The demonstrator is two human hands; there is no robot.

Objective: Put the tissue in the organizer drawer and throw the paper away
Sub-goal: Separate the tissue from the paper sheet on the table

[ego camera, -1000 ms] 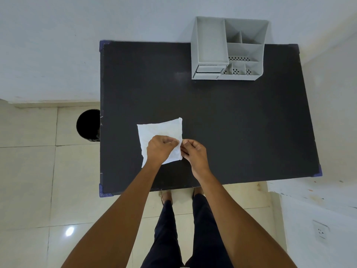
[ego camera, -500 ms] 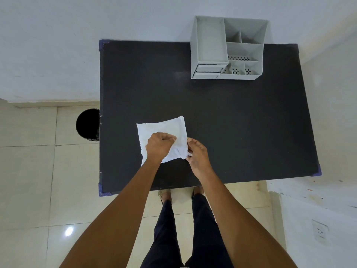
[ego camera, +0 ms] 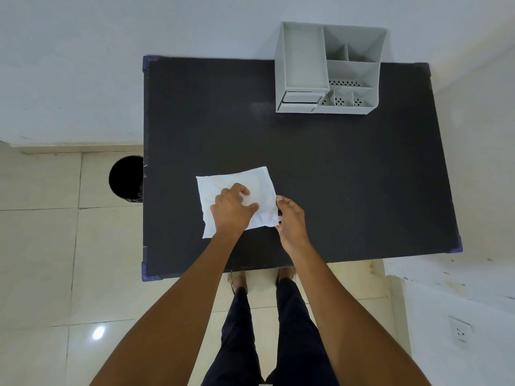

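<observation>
Lying flat on the dark surface (ego camera: 348, 176), a white crumpled tissue (ego camera: 223, 185) sits under the left hand (ego camera: 232, 210), which presses down on its middle with fingers curled and spread a little, the fingertips (ego camera: 245, 190) resting on the sheet. Whether that hand pinches any of it cannot be told. Just to the right of it, the right hand (ego camera: 291, 221) touches the tissue's right edge, its thumb and fingers closed narrowly on the near right corner, where the sheet bunches up. The two hands are close together, with only a strip of tissue between them.

Well beyond the right hand, at the far edge of the surface against the wall, stands a grey organizer (ego camera: 328, 71) with several open compartments on top. Its small drawer (ego camera: 299, 97) sits at the lower left of its front, and looks pushed in or nearly so. Off to the left of the left hand, past the edge of the surface, a black round bin (ego camera: 125, 176) stands on the tiled floor (ego camera: 41, 246), partly hidden by the surface. Whether a separate paper lies with the tissue cannot be told.
</observation>
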